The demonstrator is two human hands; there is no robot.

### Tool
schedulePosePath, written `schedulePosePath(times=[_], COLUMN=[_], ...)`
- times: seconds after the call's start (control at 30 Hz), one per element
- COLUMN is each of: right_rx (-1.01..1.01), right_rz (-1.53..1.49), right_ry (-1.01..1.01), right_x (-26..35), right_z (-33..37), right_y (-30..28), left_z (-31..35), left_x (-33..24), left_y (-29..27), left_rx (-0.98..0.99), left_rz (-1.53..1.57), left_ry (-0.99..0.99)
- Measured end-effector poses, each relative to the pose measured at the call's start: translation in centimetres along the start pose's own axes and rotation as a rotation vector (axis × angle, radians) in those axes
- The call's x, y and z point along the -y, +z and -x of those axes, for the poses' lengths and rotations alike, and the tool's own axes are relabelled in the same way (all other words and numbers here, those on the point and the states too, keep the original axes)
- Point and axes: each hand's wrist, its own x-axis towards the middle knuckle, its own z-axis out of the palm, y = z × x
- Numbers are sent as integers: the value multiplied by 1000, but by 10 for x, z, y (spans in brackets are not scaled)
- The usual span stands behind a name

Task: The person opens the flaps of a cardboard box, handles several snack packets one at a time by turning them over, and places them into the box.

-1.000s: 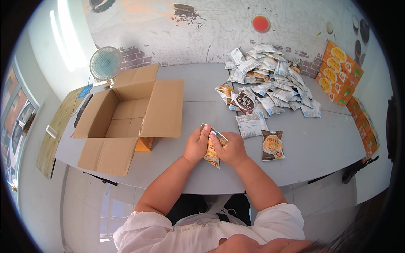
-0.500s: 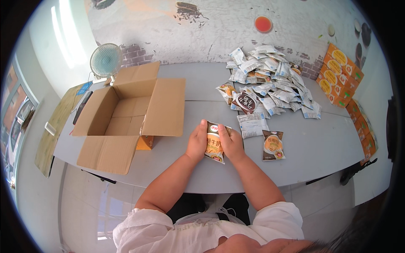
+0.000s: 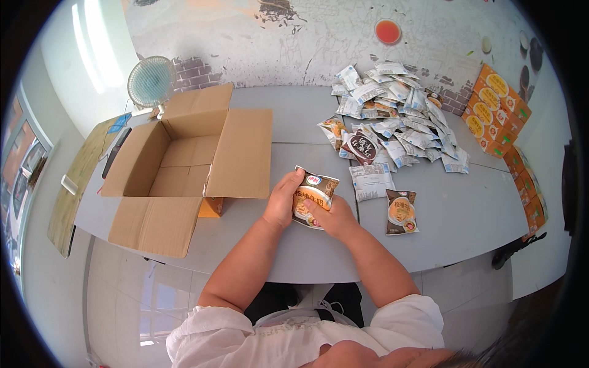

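Between my two hands, just above the near middle of the table, is a brown and orange milk pouch (image 3: 316, 195), its printed front facing up. My left hand (image 3: 282, 199) grips its left edge, thumb near the top corner. My right hand (image 3: 337, 218) holds its lower right side, with the thumb lying across the front. Right of my hands lies a similar brown pouch (image 3: 402, 212), face up. A white-backed pouch (image 3: 372, 181) lies just beyond it. Farther back rises a large heap of pouches (image 3: 399, 116), mostly white backs showing.
An open cardboard box (image 3: 238, 153) with its flaps spread stands at left, no contents visible in it. Part of an orange box (image 3: 210, 207) shows under its flap. Behind is a fan (image 3: 151, 81). Orange cartons (image 3: 496, 110) stand at the right end.
My right thumb has moved down from the pouch's upper edge onto its front. The pouch now shows more of its face and is tilted slightly differently. The view has shifted a little.
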Motion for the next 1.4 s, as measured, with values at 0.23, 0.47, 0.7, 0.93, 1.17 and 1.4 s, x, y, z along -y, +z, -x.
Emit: schedulePosePath(times=[0.23,0.47,0.7,0.93,1.17,1.4], right_rx=[25,25,10,87,172,219], right_rz=[7,125,20,108,369,357], right_ry=[-37,-82,28,13,174,156], right_x=[-1,-5,-4,-11,-4,-11], right_z=[1,1,-1,-8,-3,-5], right_y=[3,6,5,-3,-8,-11], left_z=[3,-1,3,-2,-5,-9], left_x=[-3,5,-2,4,7,12], left_y=[0,0,8,9,7,5], left_rx=[44,-193,-118,-244,-325,-340], left_rz=[36,7,-180,-142,-232,-408], left_ry=[-5,-11,-125,-12,93,57])
